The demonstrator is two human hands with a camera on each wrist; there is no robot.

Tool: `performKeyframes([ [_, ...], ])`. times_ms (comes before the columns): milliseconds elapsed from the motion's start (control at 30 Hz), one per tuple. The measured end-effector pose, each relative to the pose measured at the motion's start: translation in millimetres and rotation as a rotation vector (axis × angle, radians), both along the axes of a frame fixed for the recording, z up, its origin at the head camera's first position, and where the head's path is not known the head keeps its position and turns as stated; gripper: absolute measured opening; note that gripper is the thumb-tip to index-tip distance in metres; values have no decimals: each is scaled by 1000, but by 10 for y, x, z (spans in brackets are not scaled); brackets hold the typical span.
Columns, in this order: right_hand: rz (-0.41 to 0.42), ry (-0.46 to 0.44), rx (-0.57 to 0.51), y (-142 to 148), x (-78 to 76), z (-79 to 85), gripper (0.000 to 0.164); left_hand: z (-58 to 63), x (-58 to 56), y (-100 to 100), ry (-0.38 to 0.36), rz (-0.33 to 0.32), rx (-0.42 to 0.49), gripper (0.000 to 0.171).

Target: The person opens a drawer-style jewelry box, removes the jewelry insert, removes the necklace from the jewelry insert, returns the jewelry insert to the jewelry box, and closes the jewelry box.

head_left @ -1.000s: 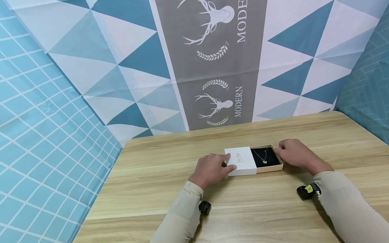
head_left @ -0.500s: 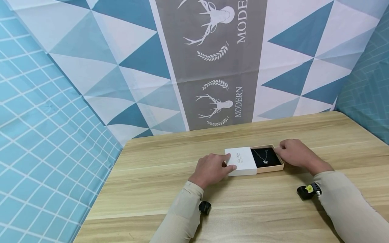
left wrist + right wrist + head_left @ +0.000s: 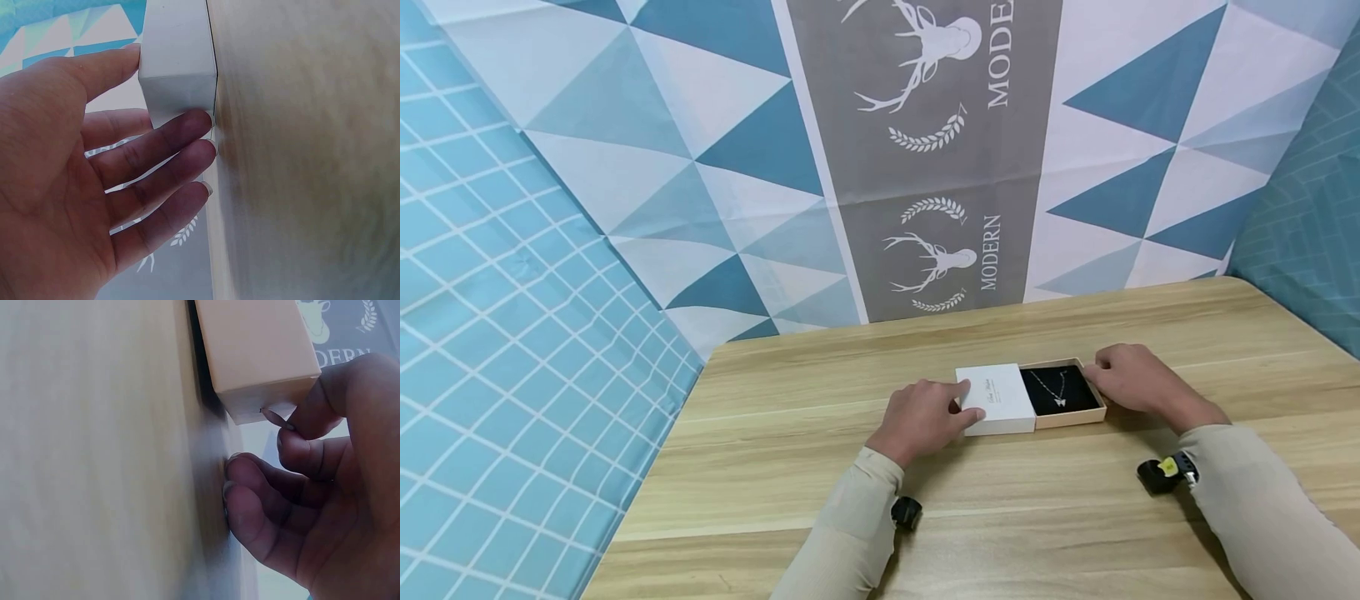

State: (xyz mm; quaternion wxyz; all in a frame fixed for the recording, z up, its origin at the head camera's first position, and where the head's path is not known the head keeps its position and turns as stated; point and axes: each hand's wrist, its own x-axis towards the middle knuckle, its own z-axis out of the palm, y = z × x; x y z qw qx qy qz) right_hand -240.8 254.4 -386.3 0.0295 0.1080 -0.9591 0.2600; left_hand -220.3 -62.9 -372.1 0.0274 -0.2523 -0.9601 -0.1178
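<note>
Table (image 3: pixel 1022 508) is pale wood-grain, far R corner rounded. Behind it, a hanging (image 3: pixel 737 221) w/ blue & white triangles, plus grey mid panel (image 3: pixel 880 171) w/ deer heads (image 3: pixel 957 38) & sideways "MODERN". L wall (image 3: pixel 520 333) = lt-blue w/ white grid; R wall (image 3: pixel 1303 225) = teal herringbone. White cover (image 3: pixel 1007 398) lies flat on table, tray (image 3: pixel 1070 418) partly out its R side, necklace (image 3: pixel 1060 402) on black insert (image 3: pixel 1080 390) in tray. L hand (image 3: pixel 919 418), part-spread, grips cover's L end b/w thumb & fingers; R hand (image 3: pixel 1129 377), fingers curled, pinches small tab (image 3: pixel 274 417) on tray's R end.
</note>
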Motion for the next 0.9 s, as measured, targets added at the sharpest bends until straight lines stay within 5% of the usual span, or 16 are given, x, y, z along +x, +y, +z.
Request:
performKeyframes([
  [567,-10,-32,-30,-3,-15,12,38,8,9,7,-11,6,3,50],
  [900,-3,26,-9,0,0,8,36,10,8,7,-4,0,-1,49],
])
